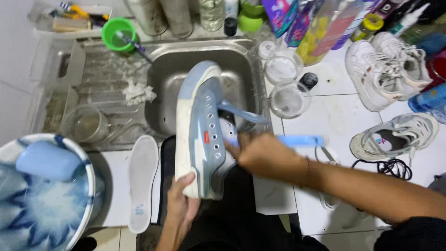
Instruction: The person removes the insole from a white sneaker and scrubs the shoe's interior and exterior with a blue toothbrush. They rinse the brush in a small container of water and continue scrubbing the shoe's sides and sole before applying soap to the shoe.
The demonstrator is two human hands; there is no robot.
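Observation:
A light blue sneaker [200, 125] with a white rubber sole is held over the steel sink [162, 88], toe pointing away from me. My left hand [182, 202] grips its heel from below. My right hand [262, 153] is closed around a light blue brush [302, 140], whose handle sticks out to the right, and presses against the shoe's opening beside the eyelets. The shoe's tongue [241, 114] flops out to the right. The brush head is hidden by my hand and the shoe.
A white insole [141, 181] lies left of the shoe. A blue-patterned basin [83, 167] with foamy water sits lower left. White sneakers [388, 69], a grey one [395, 137], jars [289, 98], bottles, and a green cup [118, 33] crowd the counter.

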